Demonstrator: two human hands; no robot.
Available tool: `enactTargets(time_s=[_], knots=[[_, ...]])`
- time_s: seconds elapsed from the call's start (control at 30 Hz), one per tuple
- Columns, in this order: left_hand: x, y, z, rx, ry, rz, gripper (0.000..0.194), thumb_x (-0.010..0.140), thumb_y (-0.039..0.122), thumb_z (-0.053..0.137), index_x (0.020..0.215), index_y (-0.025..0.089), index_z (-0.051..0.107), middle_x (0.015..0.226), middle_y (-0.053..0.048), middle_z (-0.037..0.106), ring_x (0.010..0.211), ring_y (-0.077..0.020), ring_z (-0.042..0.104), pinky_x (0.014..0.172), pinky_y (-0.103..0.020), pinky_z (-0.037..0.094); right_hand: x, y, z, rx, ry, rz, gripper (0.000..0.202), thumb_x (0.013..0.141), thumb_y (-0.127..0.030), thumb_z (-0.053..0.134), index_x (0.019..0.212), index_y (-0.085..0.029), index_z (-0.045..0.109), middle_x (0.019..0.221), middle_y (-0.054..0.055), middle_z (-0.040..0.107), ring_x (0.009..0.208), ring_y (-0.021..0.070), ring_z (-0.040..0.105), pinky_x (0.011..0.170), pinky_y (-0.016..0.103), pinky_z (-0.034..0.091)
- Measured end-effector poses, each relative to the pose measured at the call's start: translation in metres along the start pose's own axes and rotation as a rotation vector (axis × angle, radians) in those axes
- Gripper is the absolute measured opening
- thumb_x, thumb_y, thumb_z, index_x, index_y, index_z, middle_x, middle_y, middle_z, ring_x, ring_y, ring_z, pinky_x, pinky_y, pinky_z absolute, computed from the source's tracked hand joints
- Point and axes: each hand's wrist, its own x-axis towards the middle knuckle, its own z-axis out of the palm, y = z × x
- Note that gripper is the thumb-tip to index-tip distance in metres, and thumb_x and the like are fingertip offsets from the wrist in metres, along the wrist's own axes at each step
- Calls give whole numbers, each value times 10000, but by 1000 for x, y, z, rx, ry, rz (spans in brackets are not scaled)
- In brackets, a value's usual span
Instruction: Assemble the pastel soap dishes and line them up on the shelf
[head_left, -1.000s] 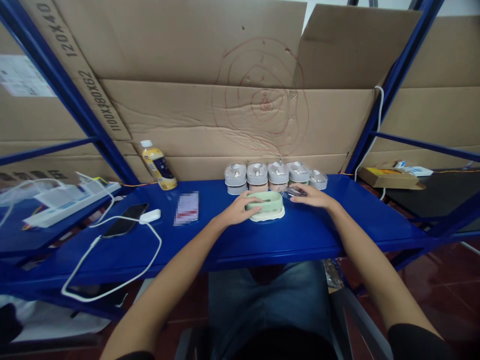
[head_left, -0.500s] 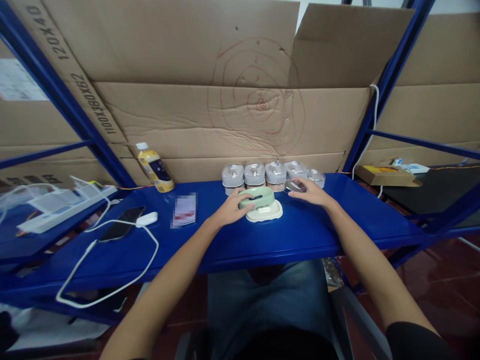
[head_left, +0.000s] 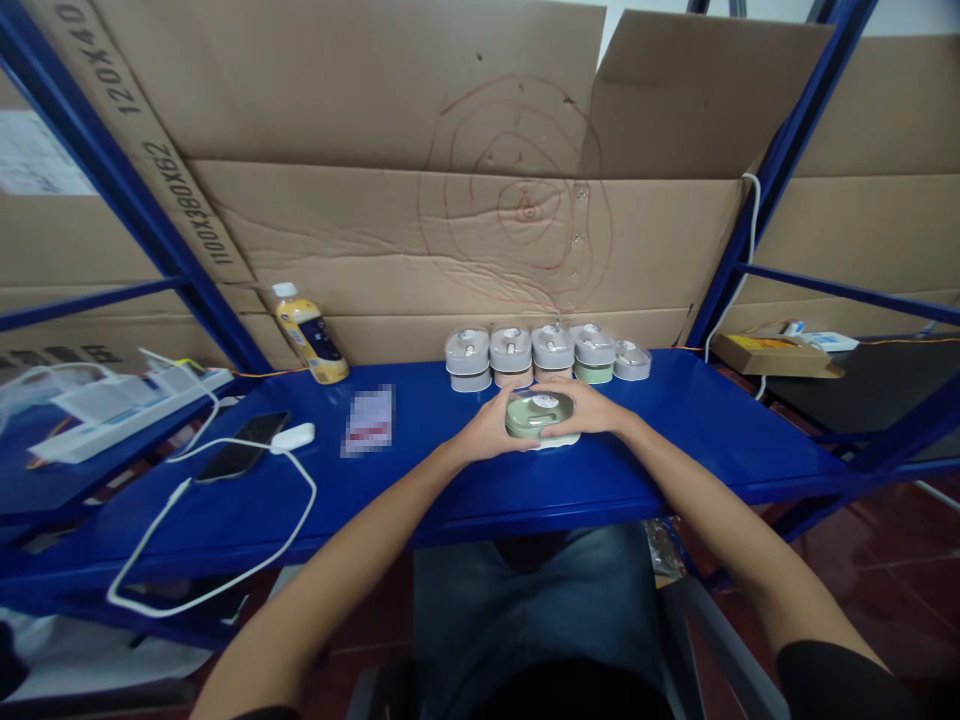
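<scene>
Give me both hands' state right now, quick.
Left hand: closed around one side of the green container, clear lid on top.
Right hand: closed around the other side of the same container.

Both arms reaching forward, forearms bare, angled inward. Left hand [head_left: 487,430] and right hand [head_left: 589,407] facing each other, palms inward, fingers curved along far side, thumbs nearer body; fingertips seem close together, partly hidden. Black sleeve [head_left: 832,682] above right elbow.
</scene>
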Motion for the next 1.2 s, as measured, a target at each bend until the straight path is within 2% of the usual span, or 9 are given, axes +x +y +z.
enactTargets(time_s=[0.2, 0.43, 0.6, 0.73, 0.8, 0.87, 0.93, 1.03, 1.2], knots=[[-2, 9, 8, 64, -21, -58, 1172, 627, 410, 903, 1585, 183, 268, 1534, -201, 491, 1403, -409, 504, 1129, -539, 457, 0, -12, -5, -88, -34, 15, 838, 735, -619, 834, 1457, -260, 606, 1340, 114, 673, 1214, 336, 637, 1065, 506, 504], [-3, 15, 15, 80, -21, 16, 1296, 641, 386, 876, 1647, 185, 84, 1556, -230, 427, 1423, -418, 474, 1154, -557, 437, -1, -24, -14, -147, -116, 55, 847, 746, -618, 822, 1475, -248, 601, 1205, 116, 699, 1099, 327, 666, 980, 473, 536], [-4, 13, 15, 90, -19, 17, 1320, 633, 384, 887, 1654, 193, 72, 1570, -227, 417, 1445, -427, 452, 1157, -562, 438, -6, -20, -10, -172, -116, 44, 881, 745, -628, 824, 1509, -276, 559, 1202, 111, 686, 1120, 329, 655, 983, 488, 540], [-7, 10, 13, 128, -63, 23, 1250, 680, 395, 868, 1655, 193, 112, 1653, -228, 308, 1519, -428, 353, 1205, -562, 389, -14, -17, 0, -148, -70, 11, 887, 762, -637, 812, 1525, -282, 529, 1285, 118, 645, 1144, 315, 655, 990, 481, 556], [-9, 8, 12, 144, -91, 30, 1225, 708, 449, 863, 1654, 193, 128, 1671, -227, 280, 1539, -418, 323, 1226, -566, 361, -19, -19, 3, -158, -56, 19, 875, 771, -646, 801, 1521, -286, 532, 1305, 122, 628, 1156, 317, 653, 995, 484, 558], [-11, 6, 10, 135, -117, 30, 1241, 714, 528, 863, 1654, 187, 127, 1643, -233, 335, 1519, -404, 369, 1224, -568, 367, -30, -22, 2, -196, -48, 53, 884, 773, -665, 789, 1526, -283, 527, 1315, 128, 617, 1175, 327, 645, 1011, 494, 550], [-12, 2, 9, 125, -125, 18, 1228, 719, 569, 855, 1646, 184, 148, 1590, -229, 418, 1474, -383, 445, 1211, -561, 393, -49, -24, -7, -249, -39, 112, 895, 781, -692, 765, 1539, -291, 509, 1332, 126, 604, 1195, 334, 639, 1032, 499, 538], [-12, 0, 8, 142, -99, -19, 1073, 786, 545, 806, 1619, 191, 229, 1523, -205, 502, 1423, -356, 514, 1194, -549, 424, -94, -17, -35, -344, -11, 258, 878, 808, -719, 715, 1552, -312, 486, 1345, 116, 597, 1195, 328, 646, 1039, 475, 534], [-10, 6, 6, 180, -92, -46, 885, 870, 509, 714, 1582, 185, 300, 1516, -184, 513, 1404, -343, 534, 1175, -519, 456, -176, 35, -104, -550, 111, 637, 845, 807, -724, 692, 1518, -298, 525, 1246, 122, 659, 1096, 336, 683, 1005, 468, 533]])
